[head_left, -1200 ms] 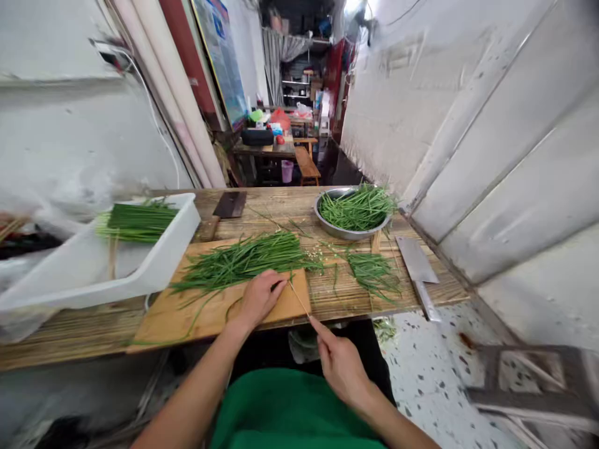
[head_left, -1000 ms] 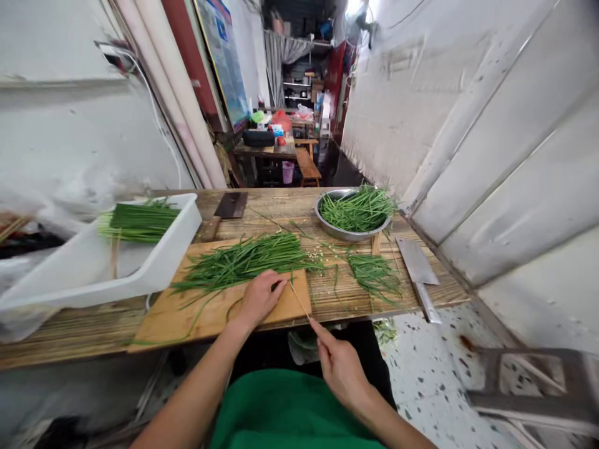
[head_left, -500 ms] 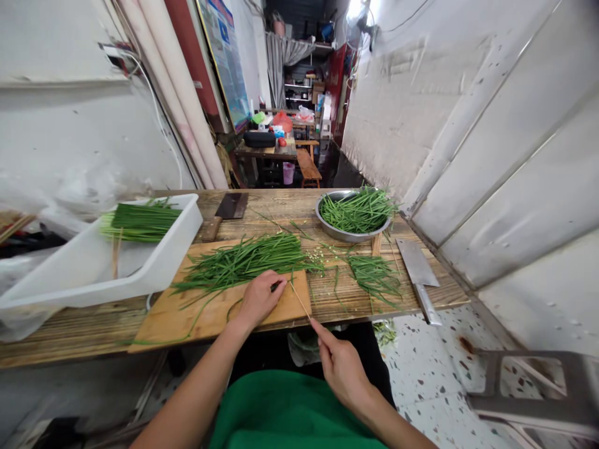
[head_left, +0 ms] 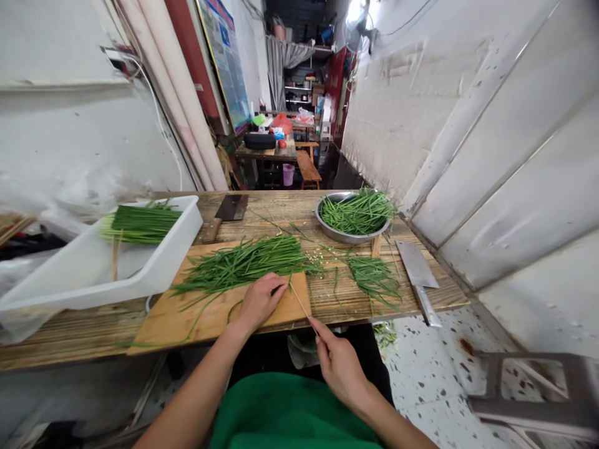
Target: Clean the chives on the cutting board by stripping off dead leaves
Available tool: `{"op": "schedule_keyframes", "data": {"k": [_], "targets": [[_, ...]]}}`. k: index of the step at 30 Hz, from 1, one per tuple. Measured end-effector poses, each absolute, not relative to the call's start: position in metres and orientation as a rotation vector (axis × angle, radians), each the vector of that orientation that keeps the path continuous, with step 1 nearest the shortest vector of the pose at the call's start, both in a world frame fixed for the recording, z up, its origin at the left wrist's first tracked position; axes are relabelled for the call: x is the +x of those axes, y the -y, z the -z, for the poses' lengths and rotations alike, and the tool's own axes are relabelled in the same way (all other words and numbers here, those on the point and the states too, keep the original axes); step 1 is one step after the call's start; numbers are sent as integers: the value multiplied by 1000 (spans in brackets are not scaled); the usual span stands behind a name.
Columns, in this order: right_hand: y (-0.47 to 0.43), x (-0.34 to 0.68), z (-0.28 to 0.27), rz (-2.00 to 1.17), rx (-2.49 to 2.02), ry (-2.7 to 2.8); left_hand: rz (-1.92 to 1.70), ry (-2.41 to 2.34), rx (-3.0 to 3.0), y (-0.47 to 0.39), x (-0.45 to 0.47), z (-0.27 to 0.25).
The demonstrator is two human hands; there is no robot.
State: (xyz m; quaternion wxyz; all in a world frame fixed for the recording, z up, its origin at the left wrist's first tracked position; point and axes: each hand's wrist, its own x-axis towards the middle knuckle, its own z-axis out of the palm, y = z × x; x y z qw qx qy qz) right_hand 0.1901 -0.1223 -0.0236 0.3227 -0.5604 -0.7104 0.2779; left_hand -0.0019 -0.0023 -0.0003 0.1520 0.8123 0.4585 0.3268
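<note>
My right hand [head_left: 340,360] is closed around the lower end of a thin wooden skewer [head_left: 300,300], which slants up and left. The skewer's tip meets the pinched fingertips of my left hand [head_left: 262,301]. A short piece of green chive shows at those fingertips; the rest is hidden by the fingers. Just beyond, a large pile of chives [head_left: 248,260] lies across the wooden cutting board [head_left: 163,324]. A smaller bunch of cut chives [head_left: 372,276] rests on the table to the right.
A metal bowl [head_left: 346,237] heaped with chives stands at the back right. One cleaver [head_left: 417,265] lies near the right edge, another dark-bladed cleaver [head_left: 231,207] behind the board. At left, a white tray [head_left: 159,274] holds chives and skewers. The wooden table's [head_left: 70,337] front edge is close.
Both hands keep almost the same place, with the skewer tip still at the left fingertips. The view has shifted very slightly.
</note>
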Motion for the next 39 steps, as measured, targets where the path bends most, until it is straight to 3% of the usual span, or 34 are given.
{"op": "schedule_keyframes", "data": {"k": [7, 15, 20, 23, 30, 39], "targets": [[118, 187, 19, -740, -1480, 1837, -981, -1121, 2339, 8, 1, -5], [96, 184, 23, -639, -1488, 1723, -712, -923, 2475, 42, 28, -16], [91, 187, 28, -634, -1493, 1651, -879, -1496, 2424, 9, 21, -24], [91, 184, 32, -730, -1485, 1581, -798, -1728, 2431, -22, 24, -23], [89, 181, 38, -838, -1445, 1488, -743, -1674, 2459, -48, 41, -18], [91, 180, 37, -960, -1370, 1380, -916, -1482, 2067, -40, 28, -5]]}}
